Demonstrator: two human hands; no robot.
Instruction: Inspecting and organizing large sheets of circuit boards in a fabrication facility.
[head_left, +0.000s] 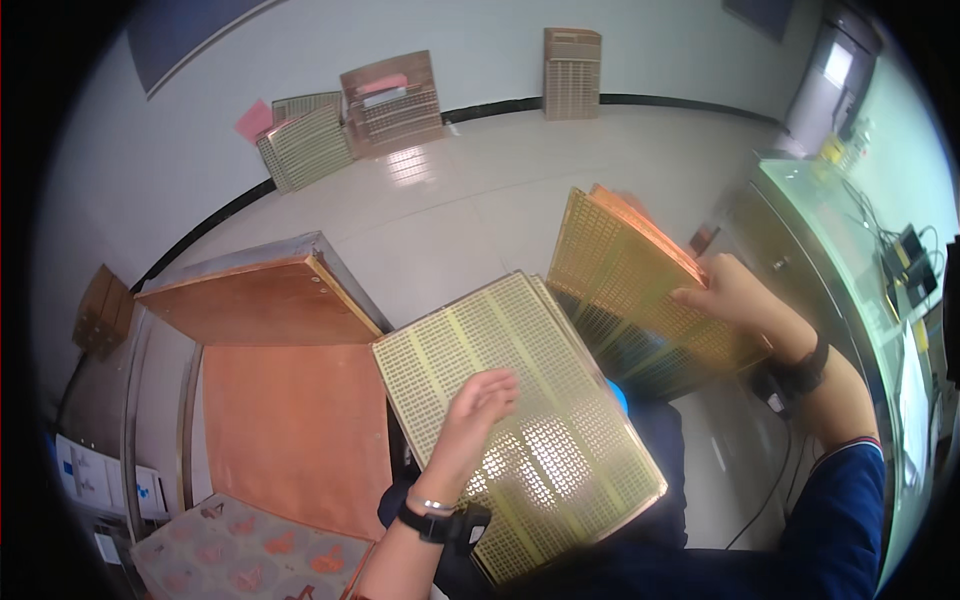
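Note:
A stack of yellow-green circuit board panels (590,420) with rows of small repeated patterns rests across my lap. Just over its upper middle is my left hand (485,397), fingers loosely bent and nothing seen in them. At the right, my right hand (722,292) grips the edge of a second bundle of similar panels (620,265), thumb on the patterned face. That bundle stands tilted, and copper-coloured edges show along its top. The fingers behind it are hidden. Dark bands with watches circle both wrists.
To the left stand a copper-coloured board (295,430) and a raised thick lid-like slab (240,300). More panels (395,110) lean on the far wall, another stack (572,75) beside them. A glass-topped desk (800,215) with cables runs along the right. A round-patterned surface (240,550) lies near left.

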